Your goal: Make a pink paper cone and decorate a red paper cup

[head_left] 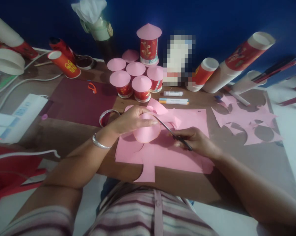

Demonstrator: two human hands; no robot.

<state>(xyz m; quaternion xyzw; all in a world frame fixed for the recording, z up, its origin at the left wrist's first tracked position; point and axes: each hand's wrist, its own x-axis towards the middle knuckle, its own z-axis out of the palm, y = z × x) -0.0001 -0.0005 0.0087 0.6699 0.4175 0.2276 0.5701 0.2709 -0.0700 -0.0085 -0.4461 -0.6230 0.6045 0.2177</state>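
Observation:
My left hand (pixel 132 119), with a silver bangle on the wrist, is closed on a pink paper circle (pixel 146 132) and holds it just above a large pink paper sheet (pixel 172 157). My right hand (pixel 196 141) grips a pair of dark scissors (pixel 171 132). The blades point up and left into the edge of the circle. A curl of pink offcut (pixel 160 108) hangs off the circle behind the blades.
Several red paper cups with pink cone lids (pixel 135 80) stand behind the sheet. A tape roll (pixel 107 117), markers (pixel 174 101), a glue stick (pixel 172 93) and pink scrap paper with round holes (pixel 248 123) lie around. Stacked cups (pixel 236 60) lie at the back right.

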